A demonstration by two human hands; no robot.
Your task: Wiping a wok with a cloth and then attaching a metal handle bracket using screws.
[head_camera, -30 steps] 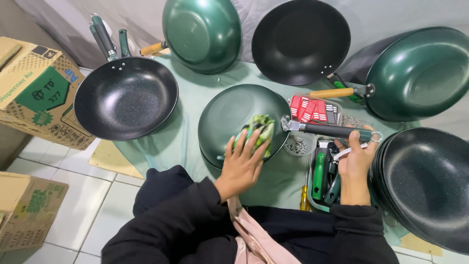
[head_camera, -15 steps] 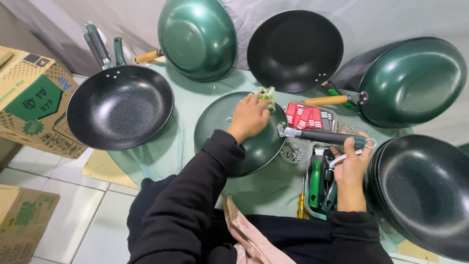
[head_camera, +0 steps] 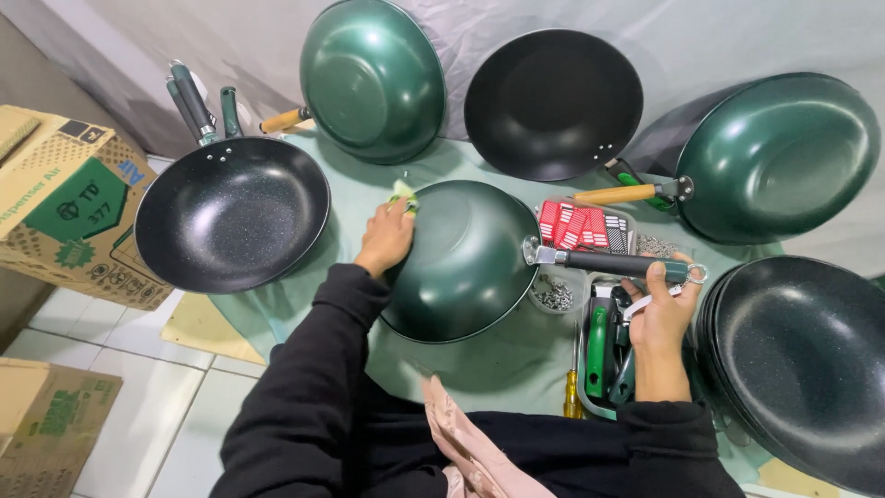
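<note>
Cardboard box (head_camera: 69, 217) w/ green print sat far L, on the tiled floor. Next to it, black pan (head_camera: 230, 214), open side up, speckled non-stick inside, 3 rivets by the dark handle.

L hand (head_camera: 387, 238) was closed over a pale green cloth (head_camera: 403, 193), pressed onto the upper-L rim of the green pan (head_camera: 461, 258). That pan lay bottom-up at table centre on the light green sheet (head_camera: 498, 364); outside looked smooth, glossy, domed.

Judgement: wipe goes best w/ flat, even pressure along the curve, pan kept from spinning by the handle grip.

R hand (head_camera: 659, 318) was wrapped tight round the dark green handle (head_camera: 627, 266), a metal ring at its end. Under it: tray (head_camera: 590, 404) w/ green tools, red packet (head_camera: 583, 225), loose small metal bits, prob. screws.

Behind: 2 more green pans and 1 black, leaning on grey drape. Far R: stack of black pans (head_camera: 802, 360).
</note>
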